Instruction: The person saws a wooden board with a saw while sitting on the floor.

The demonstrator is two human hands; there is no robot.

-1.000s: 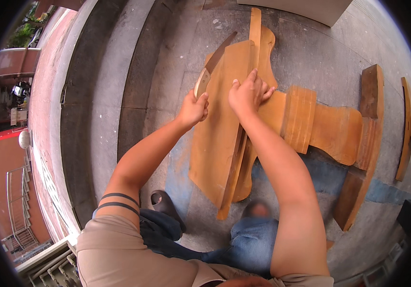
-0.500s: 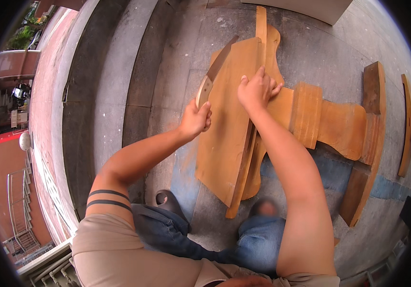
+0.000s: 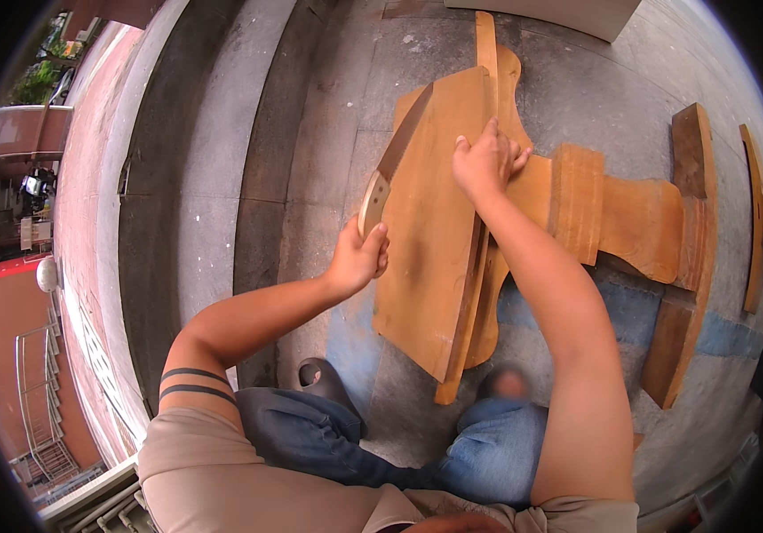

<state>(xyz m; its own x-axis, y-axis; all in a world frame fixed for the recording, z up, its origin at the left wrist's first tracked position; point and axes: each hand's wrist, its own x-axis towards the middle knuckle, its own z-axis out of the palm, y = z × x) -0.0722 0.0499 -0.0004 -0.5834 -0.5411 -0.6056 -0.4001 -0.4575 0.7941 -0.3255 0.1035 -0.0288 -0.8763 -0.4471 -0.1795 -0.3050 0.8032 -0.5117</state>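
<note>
My left hand is closed round the pale, riveted wooden handle of a long-bladed cutting tool. Its brownish blade points away from me, over the left edge of a flat wooden board. Whether the blade has teeth is too small to tell. This board belongs to a varnished wooden pedestal piece lying on its side, whose carved column runs off to the right. On the board's right edge rests my right hand, index finger stretched along it, the other fingers curled over the rim.
The pedestal's long foot stands to the right, with another wooden piece past it. Grey steps run along my left. A pale box-like edge is at the top. My sandalled feet are close to the board.
The left hand and its blade have shifted slightly toward me, the blade now lying closer along the board's left edge. My right hand keeps its place on the board; the view has moved a little.
</note>
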